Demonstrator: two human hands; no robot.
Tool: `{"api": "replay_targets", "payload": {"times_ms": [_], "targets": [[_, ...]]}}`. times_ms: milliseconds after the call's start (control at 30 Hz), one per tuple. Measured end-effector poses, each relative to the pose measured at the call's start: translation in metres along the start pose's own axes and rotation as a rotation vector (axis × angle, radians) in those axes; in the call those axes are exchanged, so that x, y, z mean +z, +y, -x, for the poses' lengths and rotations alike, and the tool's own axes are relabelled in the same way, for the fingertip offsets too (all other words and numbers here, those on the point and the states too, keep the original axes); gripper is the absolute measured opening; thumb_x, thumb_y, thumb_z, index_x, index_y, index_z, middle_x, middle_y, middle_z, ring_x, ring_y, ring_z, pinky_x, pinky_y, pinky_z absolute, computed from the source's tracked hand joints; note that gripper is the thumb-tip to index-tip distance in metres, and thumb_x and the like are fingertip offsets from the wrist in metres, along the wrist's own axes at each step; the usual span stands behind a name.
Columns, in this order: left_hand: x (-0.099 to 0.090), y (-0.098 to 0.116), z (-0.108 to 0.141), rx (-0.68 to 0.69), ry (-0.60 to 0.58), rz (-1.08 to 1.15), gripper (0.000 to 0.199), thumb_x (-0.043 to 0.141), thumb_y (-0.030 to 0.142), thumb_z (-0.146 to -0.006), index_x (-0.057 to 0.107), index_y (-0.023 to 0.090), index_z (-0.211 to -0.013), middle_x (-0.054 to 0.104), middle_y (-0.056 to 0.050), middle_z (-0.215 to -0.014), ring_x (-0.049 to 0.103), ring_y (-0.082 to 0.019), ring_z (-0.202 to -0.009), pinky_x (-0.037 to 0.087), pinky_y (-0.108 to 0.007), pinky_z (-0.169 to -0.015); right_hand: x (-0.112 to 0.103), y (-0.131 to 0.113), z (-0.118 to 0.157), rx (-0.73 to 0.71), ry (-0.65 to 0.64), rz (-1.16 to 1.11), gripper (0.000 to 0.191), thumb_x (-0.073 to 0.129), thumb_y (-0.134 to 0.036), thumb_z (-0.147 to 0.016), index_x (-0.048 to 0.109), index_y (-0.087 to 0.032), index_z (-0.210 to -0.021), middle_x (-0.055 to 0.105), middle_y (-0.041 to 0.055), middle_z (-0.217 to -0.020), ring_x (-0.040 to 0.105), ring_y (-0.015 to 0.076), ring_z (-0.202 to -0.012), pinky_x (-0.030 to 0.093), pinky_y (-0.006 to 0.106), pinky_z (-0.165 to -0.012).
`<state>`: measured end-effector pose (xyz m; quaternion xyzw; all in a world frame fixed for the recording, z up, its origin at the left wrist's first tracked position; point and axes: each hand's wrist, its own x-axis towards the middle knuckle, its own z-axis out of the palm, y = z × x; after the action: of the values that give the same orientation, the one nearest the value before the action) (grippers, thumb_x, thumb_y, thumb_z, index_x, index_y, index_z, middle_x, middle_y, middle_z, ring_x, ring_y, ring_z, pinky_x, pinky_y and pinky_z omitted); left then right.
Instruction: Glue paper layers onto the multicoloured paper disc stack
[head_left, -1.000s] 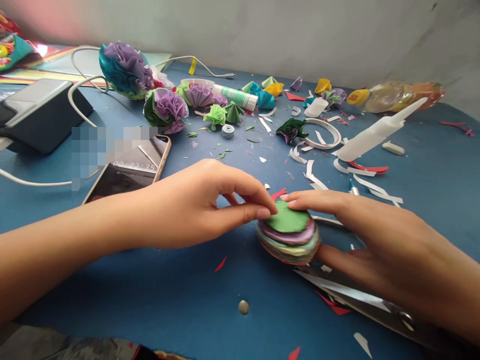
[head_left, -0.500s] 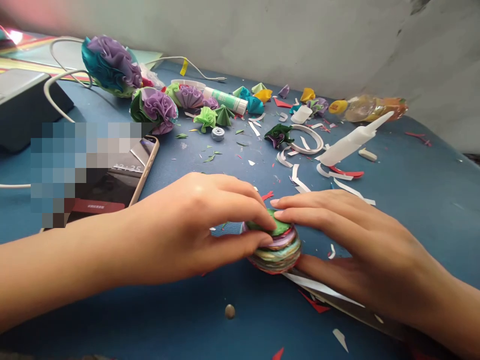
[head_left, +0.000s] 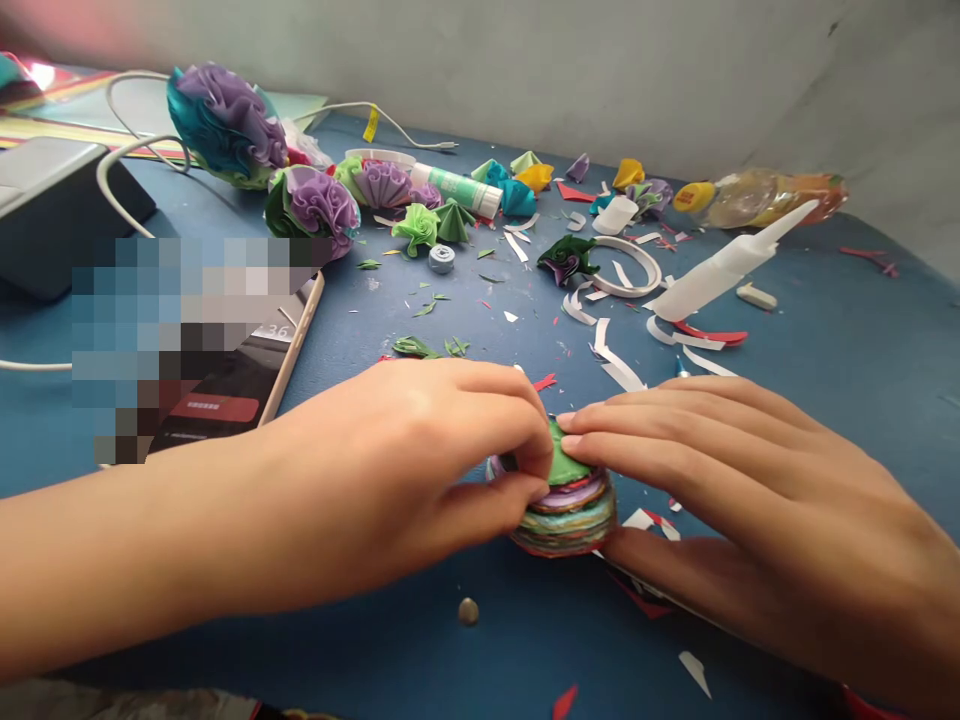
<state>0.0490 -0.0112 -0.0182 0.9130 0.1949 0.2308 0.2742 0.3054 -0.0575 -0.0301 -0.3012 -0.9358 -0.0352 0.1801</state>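
A round stack of coloured paper layers (head_left: 568, 520), green on top, sits low on the blue table between my two hands. My left hand (head_left: 420, 450) reaches in from the left, thumb and index finger pinched at the upper edge of the stack. Its fingertips hide part of the green top. On the other side, my right hand (head_left: 750, 490) steadies the stack, fingertips on the green top and thumb against the lower side. Strips of paper and a thin long object lie partly hidden beneath my right hand.
A phone (head_left: 289, 370) lies beside my left forearm. Paper scraps surround the stack. Farther back are folded paper flowers (head_left: 315, 215), a glue stick (head_left: 465, 192), a tape ring (head_left: 652, 285), a white glue bottle (head_left: 712, 275) and a clear plastic bottle (head_left: 757, 198).
The view has shifted slightly. My left fingers have bent more tightly at the stack's edge, and more of the green top shows. My right hand stays against the stack.
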Motion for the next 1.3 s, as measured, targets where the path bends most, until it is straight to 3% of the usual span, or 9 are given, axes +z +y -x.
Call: {"api": "replay_targets", "payload": {"times_ms": [167,400,633,800,1100,1300], "targets": [[0.005,0.001,0.003,0.058,0.040,-0.062,0.017,0.055,0.011,-0.102,0.071,0.009,-0.098,0.072,-0.004,-0.101,0.067,-0.010,-0.091,0.050,-0.015,-0.085,-0.001,0.000,0.000,0.040,0.000,-0.035,0.017,0.053,-0.019,-0.106,0.060,-0.015,-0.120,0.072,0.0058,-0.114,0.069,0.0205,-0.108,0.046,0.035,-0.098],[0.000,-0.006,-0.005,-0.060,-0.008,0.085,0.013,0.058,0.011,-0.101,0.070,0.010,-0.095,0.074,-0.001,-0.092,0.066,-0.009,-0.085,0.051,-0.016,-0.077,0.002,0.001,0.001,0.078,0.006,-0.065,0.020,0.055,-0.015,-0.101,0.058,-0.018,-0.120,0.072,0.0062,-0.114,0.071,0.0223,-0.104,0.050,0.037,-0.094],[-0.005,-0.012,-0.007,-0.187,0.024,0.284,0.011,0.067,0.014,-0.096,0.077,0.016,-0.091,0.078,0.002,-0.090,0.066,-0.007,-0.066,0.054,-0.015,-0.055,0.001,0.003,0.000,0.081,0.015,-0.077,0.017,0.057,-0.017,-0.103,0.058,-0.016,-0.119,0.071,0.0065,-0.112,0.069,0.0195,-0.103,0.048,0.035,-0.093],[-0.001,-0.007,-0.005,-0.109,0.050,0.197,0.008,0.071,0.012,-0.094,0.079,0.014,-0.092,0.077,0.002,-0.090,0.068,-0.006,-0.081,0.053,-0.011,-0.072,0.003,0.001,0.001,0.084,0.031,-0.075,0.019,0.058,-0.016,-0.102,0.058,-0.016,-0.120,0.071,0.0067,-0.113,0.069,0.0207,-0.104,0.048,0.036,-0.095],[0.006,0.002,-0.004,-0.097,0.142,0.096,0.012,0.066,0.006,-0.093,0.076,0.010,-0.087,0.078,0.001,-0.089,0.065,-0.003,-0.075,0.051,-0.007,-0.070,0.003,0.002,0.003,0.082,0.025,-0.088,0.021,0.056,-0.016,-0.102,0.058,-0.016,-0.123,0.070,0.0060,-0.114,0.068,0.0199,-0.104,0.048,0.035,-0.095],[0.008,0.000,-0.006,-0.119,0.151,0.131,0.015,0.064,0.006,-0.093,0.076,0.011,-0.086,0.079,-0.001,-0.089,0.069,-0.006,-0.077,0.053,-0.011,-0.071,0.005,0.001,-0.001,0.118,0.033,-0.131,0.024,0.057,-0.013,-0.099,0.056,-0.021,-0.122,0.072,0.0033,-0.113,0.070,0.0186,-0.103,0.052,0.035,-0.093]]}}
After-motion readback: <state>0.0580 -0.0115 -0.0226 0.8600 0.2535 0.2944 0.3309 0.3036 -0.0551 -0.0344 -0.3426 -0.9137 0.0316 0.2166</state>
